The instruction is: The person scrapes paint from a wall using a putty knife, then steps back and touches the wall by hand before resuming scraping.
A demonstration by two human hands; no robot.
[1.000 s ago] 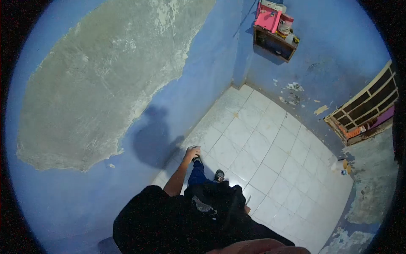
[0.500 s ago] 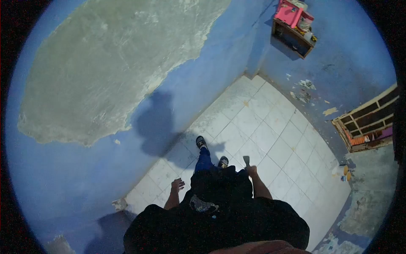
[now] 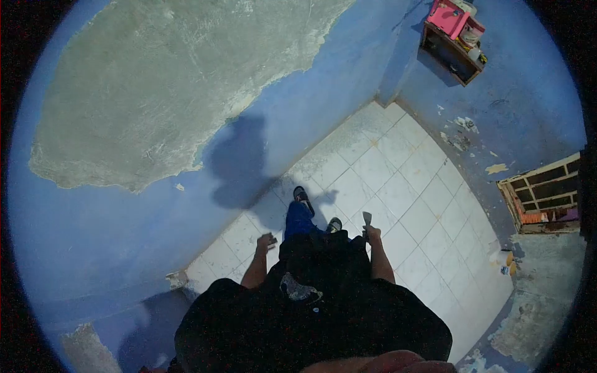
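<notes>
My right hand [image 3: 372,235] is closed around the handle of a scraper [image 3: 367,219], whose flat, widening blade points away from me over the tiles. My left hand [image 3: 266,241] hangs on the other side of my body, with its fingers loosely apart and slightly blurred. It holds nothing that I can see. Nearest to it is the blue wall [image 3: 143,242], where a large bare grey patch [image 3: 143,93] with a ragged paint edge shows the plaster.
White floor tiles [image 3: 398,186] run to the corner, with dusty residue along the wall. A wooden shelf [image 3: 449,55] on the far wall carries a pink container [image 3: 448,17] and other items. At right are a lattice opening [image 3: 541,193] and small containers [image 3: 505,262] on the floor.
The view has shifted, so the shelf and corner sit further right. My left hand has risen slightly in the view, its fingers less spread. The scraper stays in my right hand.
</notes>
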